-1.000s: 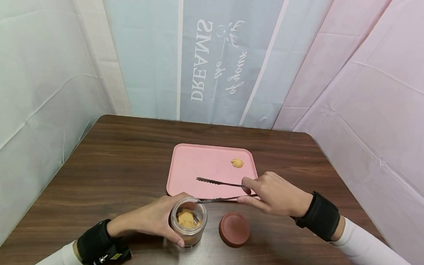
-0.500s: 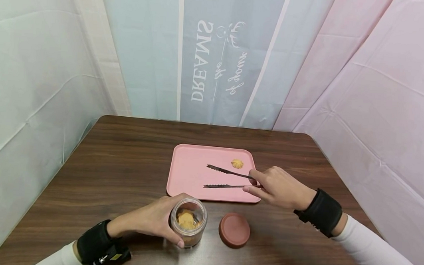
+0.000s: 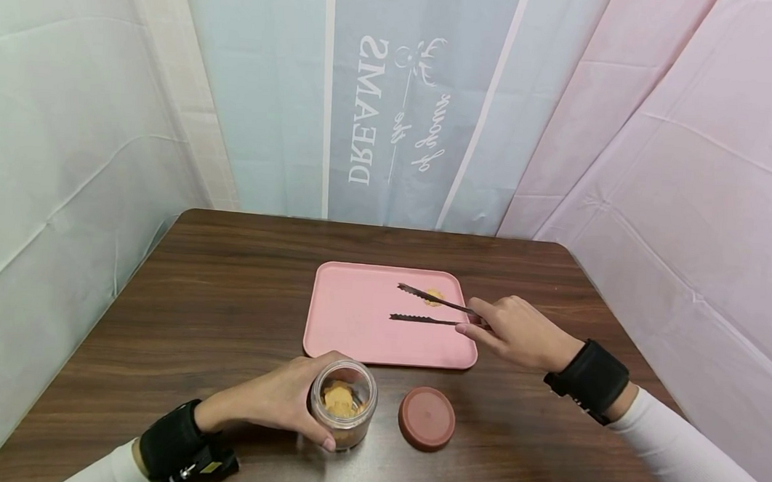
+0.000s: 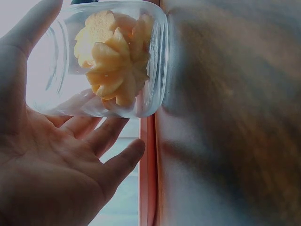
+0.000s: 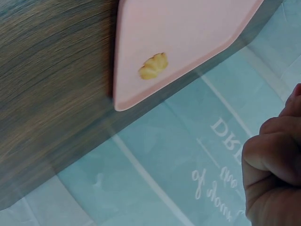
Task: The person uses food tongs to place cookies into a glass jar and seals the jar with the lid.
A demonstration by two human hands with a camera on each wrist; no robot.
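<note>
Left hand (image 3: pixel 273 399) wrapped round cookie jar (image 3: pixel 342 404) at near bench (image 3: pixel 179 310) edge, grip clamped on glass. Brown lid (image 3: pixel 426 418) just right. Right hand (image 3: pixel 519 332) pinched tongs (image 3: pixel 436 309), tips apart over cookie (image 3: pixel 432 297) on pink tray (image 3: pixel 356 319).

Pink tray (image 5: pixel 188 28) fills the upper mid & upper right of frame, one rounded corner pointing down-left. Single cookie (image 5: pixel 153 66) lies on it near that corner, w/ ridged top. Dark wood table (image 5: pixel 51 89) covers left side. Pale blue curtain (image 5: pixel 155 183) w/ white lettering across the bottom. Right hand (image 5: pixel 275 165) at lower right edge, fingers curled; what it grips isn't visible.
</note>
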